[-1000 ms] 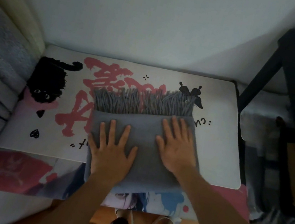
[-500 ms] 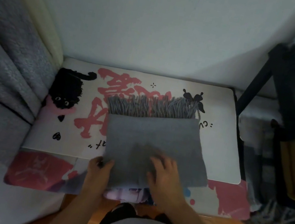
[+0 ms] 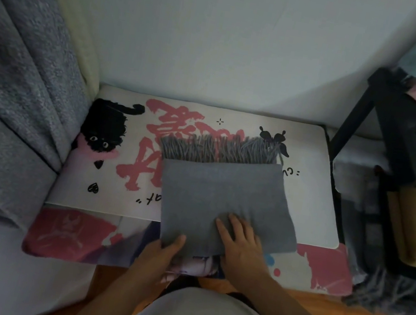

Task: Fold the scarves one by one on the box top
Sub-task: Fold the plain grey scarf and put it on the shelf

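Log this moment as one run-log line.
step: folding grey scarf | left hand: grips near edge | right hand: flat on scarf | fringe: far side | surface: box top

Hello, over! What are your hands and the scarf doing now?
Left hand grips near edge of grey scarf. Right hand rests flat on it. Scarf folded, fringe at far end. Nothing in the way.
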